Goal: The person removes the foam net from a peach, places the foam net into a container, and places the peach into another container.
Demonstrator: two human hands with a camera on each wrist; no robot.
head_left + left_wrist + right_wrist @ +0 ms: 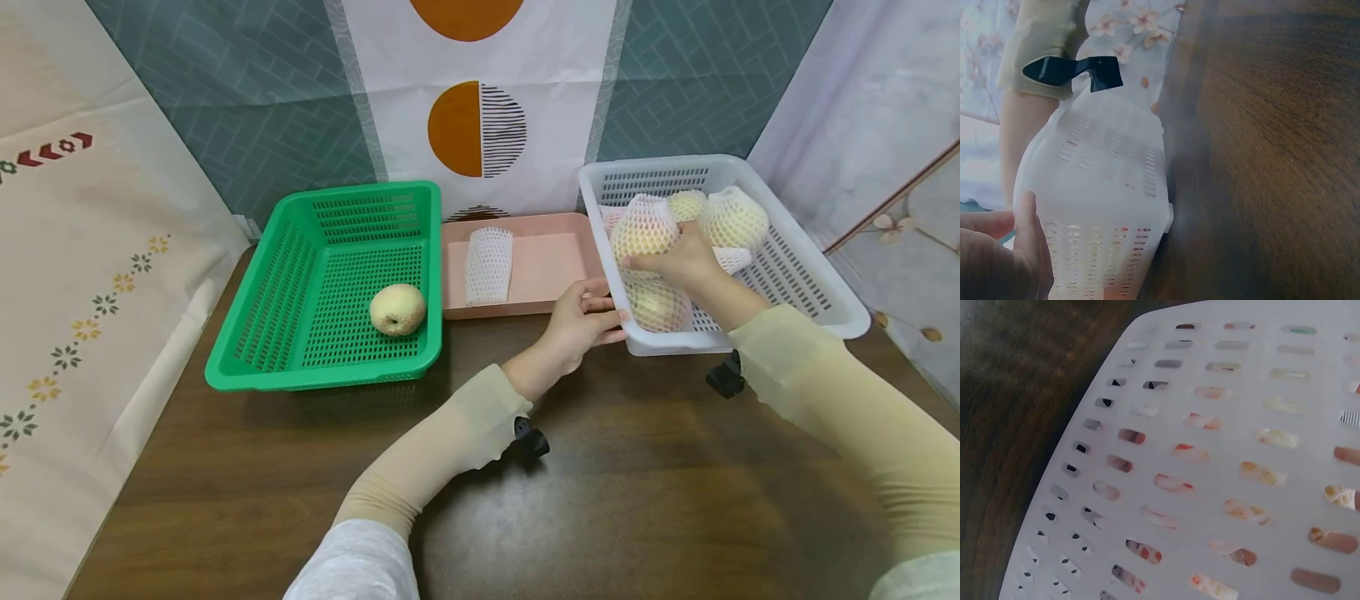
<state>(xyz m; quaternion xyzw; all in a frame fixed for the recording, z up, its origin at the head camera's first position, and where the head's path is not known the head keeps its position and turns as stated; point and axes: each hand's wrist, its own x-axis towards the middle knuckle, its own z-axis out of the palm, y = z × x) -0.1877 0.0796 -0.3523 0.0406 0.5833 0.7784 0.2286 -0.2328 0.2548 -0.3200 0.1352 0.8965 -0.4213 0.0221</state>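
Observation:
In the head view a white basket (813,275) holds several round, pale-yellow fruits in foam nets. My right hand (686,262) reaches over its front rim and grips a foam-netted fruit (645,221), the thumb in front and the fingers at its right side. A second netted fruit (657,307) lies just below the thumb. My left hand (573,329) holds the basket's left rim near the front corner; in the left wrist view its thumb (1026,225) presses the outer wall. The right wrist view shows only the slotted basket wall (1166,456), and the right hand is hidden there.
A green basket (322,381) on the left holds one unwrapped pale-yellow fruit (397,309). Between the baskets, a pink tray (551,258) contains an empty white foam net (489,267). Everything stands on a dark wooden table (600,500), with patterned cloth behind.

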